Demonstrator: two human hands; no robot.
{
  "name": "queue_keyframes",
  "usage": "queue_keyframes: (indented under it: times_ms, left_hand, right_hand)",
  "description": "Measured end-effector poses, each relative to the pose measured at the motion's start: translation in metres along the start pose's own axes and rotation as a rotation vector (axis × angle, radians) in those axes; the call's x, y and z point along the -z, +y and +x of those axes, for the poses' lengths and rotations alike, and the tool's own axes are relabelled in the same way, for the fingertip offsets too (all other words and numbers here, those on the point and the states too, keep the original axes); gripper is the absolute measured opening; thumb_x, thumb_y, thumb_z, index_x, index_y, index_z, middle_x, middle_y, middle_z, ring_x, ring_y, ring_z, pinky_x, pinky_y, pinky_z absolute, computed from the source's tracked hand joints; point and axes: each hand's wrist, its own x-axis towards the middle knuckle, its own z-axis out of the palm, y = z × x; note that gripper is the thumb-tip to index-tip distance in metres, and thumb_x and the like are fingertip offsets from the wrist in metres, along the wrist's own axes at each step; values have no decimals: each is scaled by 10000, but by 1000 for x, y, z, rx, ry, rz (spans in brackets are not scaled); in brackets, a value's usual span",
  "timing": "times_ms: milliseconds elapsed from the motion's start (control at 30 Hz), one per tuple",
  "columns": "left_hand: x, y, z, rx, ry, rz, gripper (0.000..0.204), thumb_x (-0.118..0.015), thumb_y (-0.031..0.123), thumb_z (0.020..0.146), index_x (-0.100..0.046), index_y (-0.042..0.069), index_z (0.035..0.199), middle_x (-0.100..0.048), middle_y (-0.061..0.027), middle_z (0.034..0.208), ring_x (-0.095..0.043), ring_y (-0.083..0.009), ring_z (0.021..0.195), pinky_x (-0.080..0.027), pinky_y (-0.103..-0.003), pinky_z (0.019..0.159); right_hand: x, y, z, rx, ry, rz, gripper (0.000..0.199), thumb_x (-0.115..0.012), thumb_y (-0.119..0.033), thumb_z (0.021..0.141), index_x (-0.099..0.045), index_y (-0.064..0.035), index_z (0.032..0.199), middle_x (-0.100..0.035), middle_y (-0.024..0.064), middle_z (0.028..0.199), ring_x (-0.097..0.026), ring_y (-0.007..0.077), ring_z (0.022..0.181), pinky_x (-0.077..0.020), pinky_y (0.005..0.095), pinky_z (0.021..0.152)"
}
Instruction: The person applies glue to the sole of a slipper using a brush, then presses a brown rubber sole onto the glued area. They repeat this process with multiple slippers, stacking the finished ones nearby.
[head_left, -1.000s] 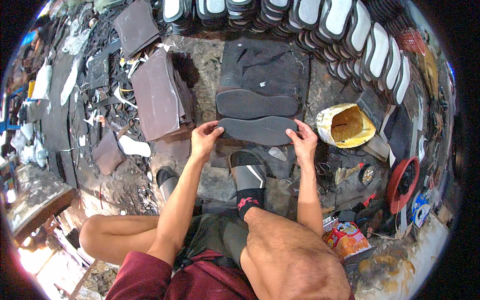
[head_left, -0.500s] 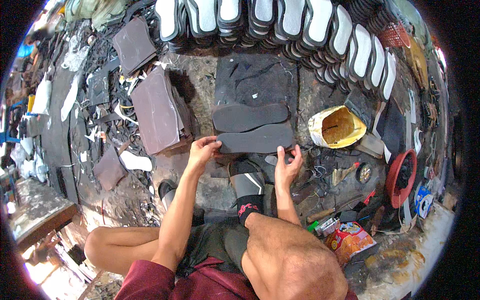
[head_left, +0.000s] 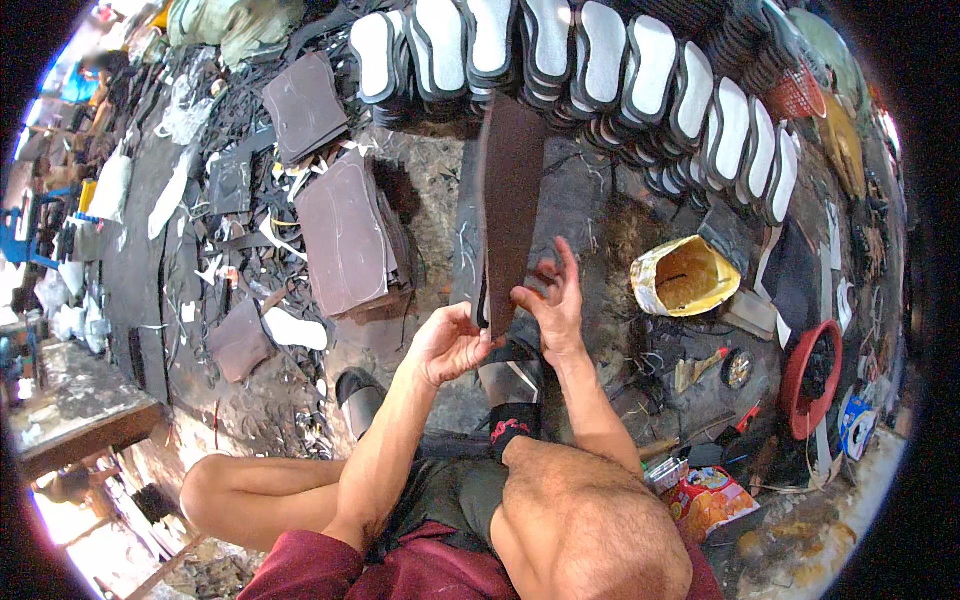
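While open, right fingers (head_left: 567,262) at the brown sole (head_left: 512,205), left fingers (head_left: 464,315) around its end.

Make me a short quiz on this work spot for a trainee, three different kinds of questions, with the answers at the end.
1. What colour are the top centres of the stacked sole-shaped pieces along the far side? A) red B) white C) green
2. True or false: the red basin lies farther right than the open yellow-and-white container.
3. Which hand is curled at the near end of the long brown piece, and which is opened out?

Key:
1. B
2. True
3. The left hand is curled; the right hand is opened out.
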Motion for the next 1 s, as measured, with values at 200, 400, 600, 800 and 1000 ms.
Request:
queue_keyframes:
  times_ms: [200, 400, 600, 800, 1000]
  left_hand:
    - [-61, -9, -35, -278, 134, 832, 397, -517, 273, 1010, -560, 48, 1334, -676, -77, 1141, -659, -115, 915, -557, -252, 527]
    - [-51, -22, -42, -159, 222, 896, 457, -616, 350, 983, -602, 25, 1304, -661, -95, 1209, -647, -150, 999, -551, -312, 744]
    - [-85, -30, -51, -657, 338, 1049, 425, -603, 299, 998, -605, -21, 1278, -672, -92, 1180, -618, -176, 1064, -511, -355, 883]
    - [-87, -22, -49, -782, 148, 788, 452, -544, 389, 1027, -614, 0, 1247, -688, -50, 1121, -602, -123, 985, -446, -304, 906]
    - [-87, -42, -41, -863, 128, 958, 408, -602, 276, 1012, -579, -1, 1311, -658, -64, 1234, -603, -143, 1132, -485, -338, 1000]
  right_hand:
    - [-21, -49, -10, 37, -60, -254, 1402, -984, -171, 559, -41, -144, 1595, -476, 99, 1318, -549, 233, 1117, -504, 345, 970]
    - [-41, -89, 2, 261, -299, 170, 1347, -1010, -200, 501, -200, -40, 1565, -498, 96, 1430, -478, 232, 1322, -391, 398, 1125]
    - [-39, -110, -10, 258, -99, -208, 1130, -1008, -179, 518, -382, 32, 1434, -574, 155, 1335, -572, 252, 1219, -452, 395, 1071]
    - [-43, -117, -8, 319, 49, -384, 1012, -984, -186, 583, -430, 29, 1401, -586, 152, 1307, -588, 244, 1184, -481, 384, 1024]
    - [-43, -125, -10, 59, 29, -207, 990, -958, -143, 612, -422, 25, 1427, -579, 131, 1318, -561, 236, 1210, -425, 369, 1070]
